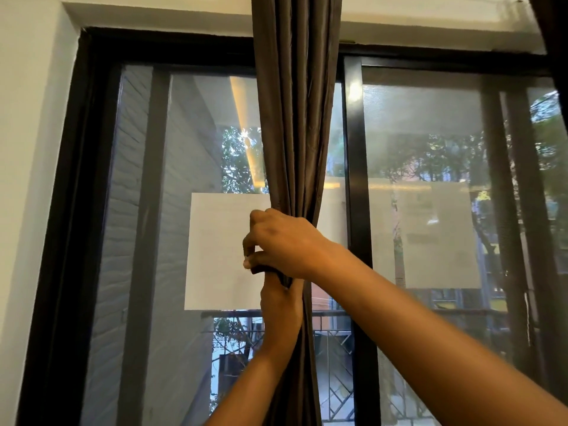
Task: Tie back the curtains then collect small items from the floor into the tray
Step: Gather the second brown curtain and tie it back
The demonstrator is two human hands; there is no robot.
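Note:
A dark brown curtain (295, 118) hangs bunched into a narrow column in front of the middle of the window. My right hand (282, 244) is wrapped around the gathered fabric at mid height, fingers curled to the left side. Directly below it my left hand (281, 305) grips the same bundle, its arm coming up from the bottom of the view. A dark strip of fabric shows between the two hands; whether it is a tie-back I cannot tell. No tray, floor or small items are in view.
A black-framed sliding window (356, 179) with mesh fills the view. White paper sheets (221, 253) are stuck on the glass. A white wall (30, 149) lies left. A second dark curtain edge (556, 41) hangs at the top right.

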